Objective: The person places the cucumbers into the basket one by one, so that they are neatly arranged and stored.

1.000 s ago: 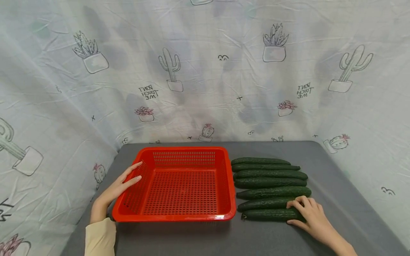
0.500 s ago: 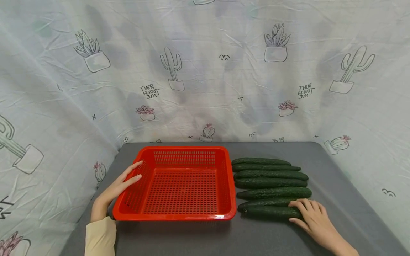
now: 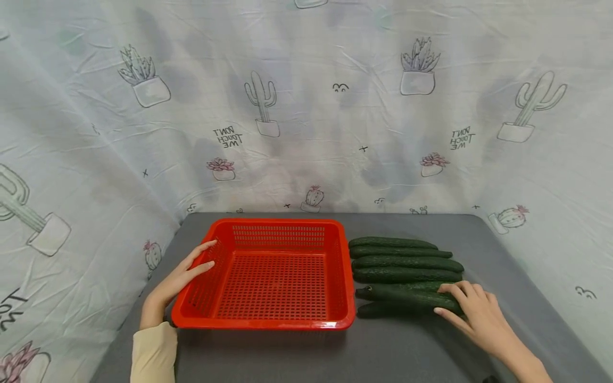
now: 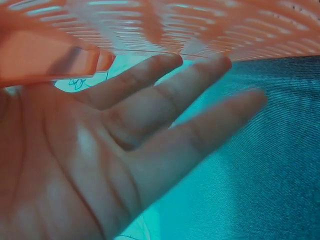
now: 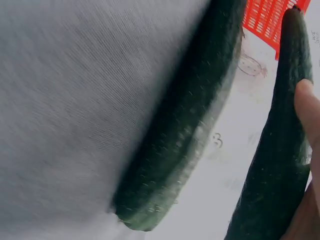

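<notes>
In the head view, a red plastic basket (image 3: 261, 324) with slotted walls stands on the left half of the table. My left hand (image 3: 174, 284) holds its left rim, two digits showing over the inner side. The left wrist view has other fingers (image 4: 175, 100) stretched out beneath the basket's slotted wall. My right hand (image 3: 481, 319) grips the right end of a dark green cucumber (image 3: 409, 296), raised above the row. Its thumb (image 5: 306, 102) presses along this cucumber in the right wrist view. Another cucumber (image 5: 185, 115) lies on the table beside it.
Several more cucumbers (image 3: 407, 262) lie side by side just right of the basket. The table (image 3: 383, 351) is grey. A pale curtain (image 3: 306, 117) printed with cactus drawings encloses its back and sides.
My right hand has lifted the front cucumber off the table and moved it slightly away from me, over the neighbouring cucumbers. The left hand stays at the basket's rim.
</notes>
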A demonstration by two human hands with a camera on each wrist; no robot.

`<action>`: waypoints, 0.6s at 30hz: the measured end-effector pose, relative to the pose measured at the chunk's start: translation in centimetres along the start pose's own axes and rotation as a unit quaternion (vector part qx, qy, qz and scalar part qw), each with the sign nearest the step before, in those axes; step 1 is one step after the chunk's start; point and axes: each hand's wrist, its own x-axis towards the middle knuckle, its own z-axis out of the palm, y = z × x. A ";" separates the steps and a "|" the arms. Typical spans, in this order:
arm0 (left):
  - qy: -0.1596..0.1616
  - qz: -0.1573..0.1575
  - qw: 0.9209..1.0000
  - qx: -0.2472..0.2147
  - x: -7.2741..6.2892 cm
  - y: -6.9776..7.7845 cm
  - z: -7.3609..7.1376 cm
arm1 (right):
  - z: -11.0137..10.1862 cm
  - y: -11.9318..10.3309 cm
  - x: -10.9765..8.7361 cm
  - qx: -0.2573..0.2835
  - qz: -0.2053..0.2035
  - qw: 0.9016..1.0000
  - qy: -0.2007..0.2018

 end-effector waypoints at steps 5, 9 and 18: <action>-0.004 0.002 0.999 -0.031 0.0 -0.1 0.0 | -0.9 -0.1 1.5 -0.014 0.001 1.000 0.023; -0.013 0.007 0.999 -0.048 -0.1 -0.2 -0.2 | -1.3 -0.4 2.8 -0.016 -0.005 0.999 0.044; -0.015 0.015 0.997 -0.078 0.1 -0.1 0.1 | -2.2 -1.7 6.4 -0.024 -0.036 0.996 0.073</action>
